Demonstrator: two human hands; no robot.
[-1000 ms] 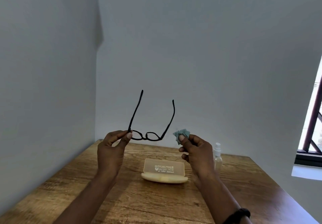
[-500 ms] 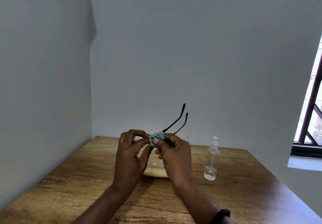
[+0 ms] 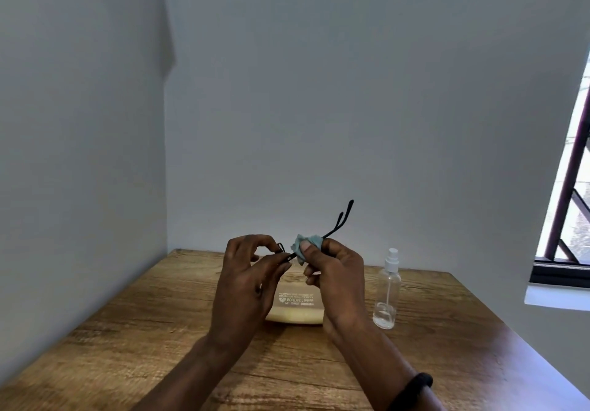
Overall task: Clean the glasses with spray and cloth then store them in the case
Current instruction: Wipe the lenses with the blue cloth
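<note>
Wooden table (image 3: 127,330) with the case (image 3: 297,310); above the case my left hand (image 3: 245,283) pinches the glasses (image 3: 338,222) to steady them, my right hand (image 3: 335,276) pinches the cloth (image 3: 303,243) round a lens, presumably wiping; spray bottle (image 3: 388,292) stands right of the case

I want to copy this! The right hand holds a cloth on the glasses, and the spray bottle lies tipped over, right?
No: the head view shows the spray bottle standing upright. The right hand does hold the cloth on the glasses.
</note>
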